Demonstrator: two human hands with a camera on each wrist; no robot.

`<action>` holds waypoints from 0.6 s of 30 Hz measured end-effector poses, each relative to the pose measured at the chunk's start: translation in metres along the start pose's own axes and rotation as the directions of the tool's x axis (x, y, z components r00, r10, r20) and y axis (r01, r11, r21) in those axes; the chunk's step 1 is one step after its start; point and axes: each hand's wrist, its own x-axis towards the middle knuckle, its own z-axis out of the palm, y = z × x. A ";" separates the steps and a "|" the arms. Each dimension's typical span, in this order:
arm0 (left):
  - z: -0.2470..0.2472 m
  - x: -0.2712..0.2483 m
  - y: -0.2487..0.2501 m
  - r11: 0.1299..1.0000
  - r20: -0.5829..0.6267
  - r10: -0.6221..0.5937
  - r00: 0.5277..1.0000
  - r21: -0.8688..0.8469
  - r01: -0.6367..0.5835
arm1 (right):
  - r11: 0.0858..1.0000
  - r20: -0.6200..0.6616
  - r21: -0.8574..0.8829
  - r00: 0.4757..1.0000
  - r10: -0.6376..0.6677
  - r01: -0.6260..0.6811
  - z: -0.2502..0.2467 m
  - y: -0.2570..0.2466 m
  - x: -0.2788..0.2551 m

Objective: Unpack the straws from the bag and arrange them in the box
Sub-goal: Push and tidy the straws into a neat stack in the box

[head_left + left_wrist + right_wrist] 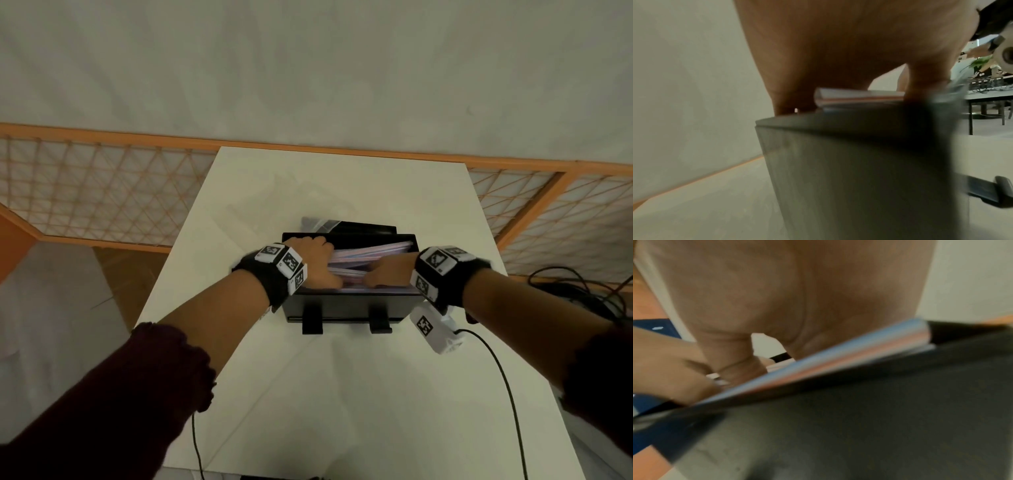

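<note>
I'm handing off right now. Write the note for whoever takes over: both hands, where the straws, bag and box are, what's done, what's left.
Left hand: inside the open black rectangular box, at its left end, fingers curled on the pastel pink-and-blue paper straws.
Right hand: in the box from the right, on the same bundle; its grip is hidden.
Box: on the white table, near its middle.
Bag: a clear plastic bag lies behind the box; its contents cannot be made out.
Done: straws are in the box, one end riding up on the right rim.
Left: level and tidy the bundle, then withdraw both hands.
</note>
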 end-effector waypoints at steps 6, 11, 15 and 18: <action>-0.013 0.000 -0.001 0.998 0.008 0.051 0.999 -0.044 -0.050 | 0.987 -0.103 -0.162 0.995 -0.005 -0.012 0.003 0.003 0.009; -0.017 -0.009 -0.006 0.991 -0.110 0.081 0.991 -0.096 -0.092 | 0.988 -0.340 -0.134 0.933 -0.120 0.079 0.016 0.014 0.004; -0.013 -0.015 -0.011 0.985 -0.163 0.110 0.980 -0.111 -0.129 | 0.971 -0.473 -0.049 0.850 -0.229 0.235 0.027 0.020 -0.012; -0.004 -0.017 -0.015 0.987 -0.150 0.107 0.983 -0.099 -0.123 | 0.947 -0.465 -0.055 0.831 -0.305 0.317 0.023 0.021 -0.026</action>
